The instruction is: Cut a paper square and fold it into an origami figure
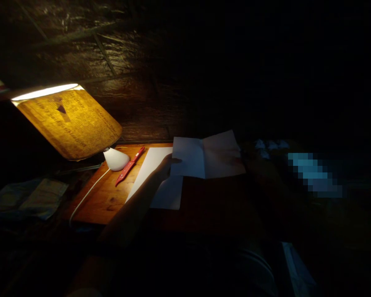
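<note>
Gripping a creased white sheet point(188, 156) by the left edge with the left hand point(164, 166), thumb laid over the paper. Cannot tell what is done with the right hand, lost in darkness toward the sheet's other side if there at all, nor whether apart from the paper or clamped on it. Held by the margin, probably to leave the fold uncovered; lifted clear of the wooden table point(94, 210), probably to let both panels open out. White and thin to look at, divided by one upright crease: paler and smoother on the left, duller, slightly wavy and angled upward on the right. Reaching with the forearm across a flat white sheet point(170, 194), perhaps laid there as a spare near the lamplight. Farther left, can see a red knife point(128, 170) lying aslant, apparently set aside, just beside the white lamp base point(116, 160). Lit from under the print-covered lampshade point(72, 123), likely stood at that end to brighten the tabletop.
</note>
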The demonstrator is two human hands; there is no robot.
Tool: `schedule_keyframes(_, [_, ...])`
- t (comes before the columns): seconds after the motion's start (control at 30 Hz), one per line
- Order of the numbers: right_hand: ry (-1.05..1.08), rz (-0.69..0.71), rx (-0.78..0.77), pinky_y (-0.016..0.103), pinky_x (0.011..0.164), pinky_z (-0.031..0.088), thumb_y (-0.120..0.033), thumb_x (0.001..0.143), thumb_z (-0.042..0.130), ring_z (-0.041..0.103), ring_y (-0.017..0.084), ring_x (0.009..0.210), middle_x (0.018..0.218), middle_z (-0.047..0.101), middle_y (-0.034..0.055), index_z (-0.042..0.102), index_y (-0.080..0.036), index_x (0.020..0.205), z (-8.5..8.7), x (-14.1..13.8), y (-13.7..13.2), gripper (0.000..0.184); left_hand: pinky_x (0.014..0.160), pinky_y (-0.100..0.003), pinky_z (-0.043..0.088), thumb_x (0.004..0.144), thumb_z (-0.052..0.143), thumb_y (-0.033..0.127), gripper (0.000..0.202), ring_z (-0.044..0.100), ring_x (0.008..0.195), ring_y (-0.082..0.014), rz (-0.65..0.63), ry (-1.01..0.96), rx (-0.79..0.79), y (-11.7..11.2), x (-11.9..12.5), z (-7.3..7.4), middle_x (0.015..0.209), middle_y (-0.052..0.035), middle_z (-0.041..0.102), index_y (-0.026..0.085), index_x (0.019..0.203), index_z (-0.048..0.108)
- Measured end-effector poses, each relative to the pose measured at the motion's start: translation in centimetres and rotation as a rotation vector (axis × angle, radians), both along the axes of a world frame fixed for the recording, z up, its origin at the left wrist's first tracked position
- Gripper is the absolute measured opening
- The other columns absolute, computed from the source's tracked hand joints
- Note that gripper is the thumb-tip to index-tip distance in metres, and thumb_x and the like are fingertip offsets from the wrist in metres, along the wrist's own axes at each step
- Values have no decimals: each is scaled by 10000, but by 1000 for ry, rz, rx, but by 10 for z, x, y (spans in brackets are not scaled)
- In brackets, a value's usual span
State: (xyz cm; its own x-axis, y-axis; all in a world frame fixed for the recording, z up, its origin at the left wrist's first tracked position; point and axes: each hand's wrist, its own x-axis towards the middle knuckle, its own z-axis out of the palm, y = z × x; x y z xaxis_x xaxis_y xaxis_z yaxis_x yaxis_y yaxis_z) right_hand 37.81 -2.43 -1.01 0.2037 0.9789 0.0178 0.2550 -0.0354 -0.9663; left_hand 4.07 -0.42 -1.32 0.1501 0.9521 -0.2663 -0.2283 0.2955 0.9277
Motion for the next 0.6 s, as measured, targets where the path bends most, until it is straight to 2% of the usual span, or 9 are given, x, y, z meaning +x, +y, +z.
schedule_keyframes(0.1, [165,26,10,309,615,507,-397,520,923,632,208,742,813,703,44,677,-196,827,1,2,2,441,653,-353,598,491,748,145,393,739,769,-298,47,-10,9,0,-8,4,721,-56,727,140,873,657])
schedule_keyframes(0.2, [320,59,49,294,599,499,-428,462,936,603,164,680,775,669,12,646,-205,793,-7,4,7,494,667,-360,612,559,755,189,343,742,749,-287,57,-56,-49,-1,-9,5,717,-70,727,138,884,659])
schedule_keyframes(0.33, [316,79,78,262,570,468,-412,484,928,543,118,625,723,601,-25,600,-216,735,-10,5,9,457,695,-347,617,674,814,296,329,736,715,-252,29,-33,-69,-5,-1,4,754,-99,740,126,923,683])
schedule_keyframes(0.5, [328,58,98,238,531,418,-353,524,912,503,102,601,696,545,-42,567,-230,721,-2,4,5,416,600,-289,583,640,873,244,317,695,615,-186,58,57,-5,-7,2,0,754,-82,737,112,862,690])
schedule_keyframes(0.6, [376,30,122,229,527,409,-354,521,901,514,104,607,703,549,-44,547,-236,725,-3,4,7,426,574,-310,576,649,862,260,300,679,583,-193,86,60,12,-4,-1,-3,721,-75,726,110,848,697])
